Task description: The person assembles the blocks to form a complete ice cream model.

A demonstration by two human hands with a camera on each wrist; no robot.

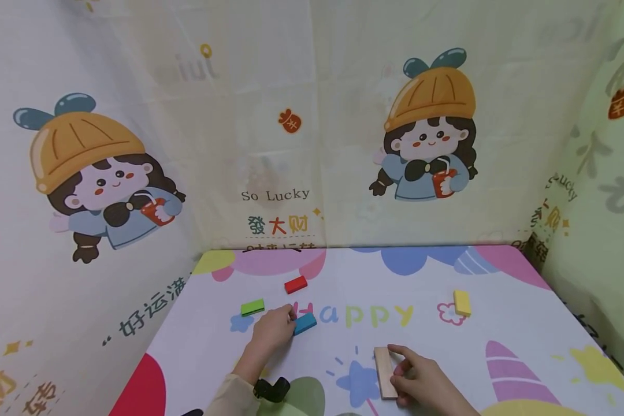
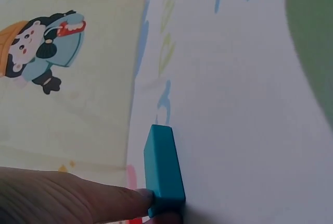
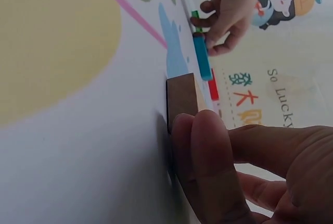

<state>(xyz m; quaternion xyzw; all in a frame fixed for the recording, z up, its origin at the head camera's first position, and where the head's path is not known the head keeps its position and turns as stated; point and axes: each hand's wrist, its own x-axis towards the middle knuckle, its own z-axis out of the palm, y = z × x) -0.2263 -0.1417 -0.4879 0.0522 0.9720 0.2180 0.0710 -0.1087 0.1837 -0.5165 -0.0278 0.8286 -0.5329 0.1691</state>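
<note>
Held on one printed tabletop (image 1: 421,277), two: one blue block (image 1: 305,324), pinched at one end by the left hand (image 1: 273,328), just below the lettering (image 1: 329,314) "Happy"; one plain wooden block (image 1: 385,372), gripped by the right hand (image 1: 421,378) beside one blue star (image 1: 357,382). Loose, three: one green block (image 1: 252,307) and one red block (image 1: 296,285) beyond the left hand; one yellow block (image 1: 462,303), farther right, overlapping one pink flower (image 1: 451,313).
</note>
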